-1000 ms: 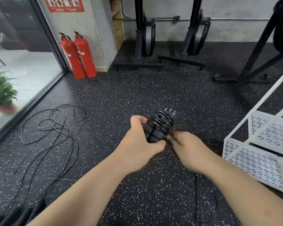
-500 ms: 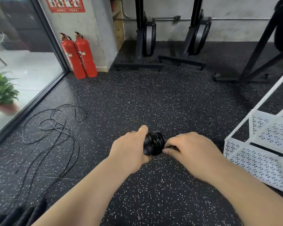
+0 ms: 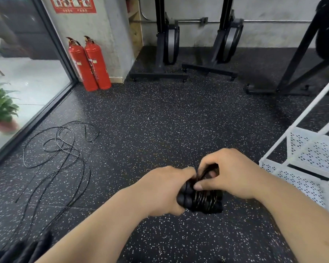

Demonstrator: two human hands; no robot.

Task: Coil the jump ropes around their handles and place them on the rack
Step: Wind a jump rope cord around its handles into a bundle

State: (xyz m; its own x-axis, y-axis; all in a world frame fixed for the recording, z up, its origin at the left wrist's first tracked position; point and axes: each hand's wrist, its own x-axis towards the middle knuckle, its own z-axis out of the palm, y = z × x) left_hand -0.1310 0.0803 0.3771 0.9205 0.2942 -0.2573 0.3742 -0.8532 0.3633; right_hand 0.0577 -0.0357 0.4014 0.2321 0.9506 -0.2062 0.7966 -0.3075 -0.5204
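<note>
The floor (image 3: pixel 160 120) is showing as matt black rubber, grainy and flecked with white. The rack (image 3: pixel 308 160) is looking like white-painted metal sheet, smooth and punched with small holes. Left of the rack, the coiled jump rope (image 3: pixel 203 201) is glinting, its cord a glossy black plastic, while its handles (image 3: pixel 184 200) are looking matt and rubbery. Farther left of the rack, the loose ropes (image 3: pixel 65 149) are shining thinly, and the fire extinguishers (image 3: pixel 89 65) are gleaming in glossy red paint.

Loose jump ropes (image 3: pixel 61 149) are spread lower left; fire extinguishers (image 3: pixel 89 63) upper left; rack (image 3: pixel 310 158) at right edge.
</note>
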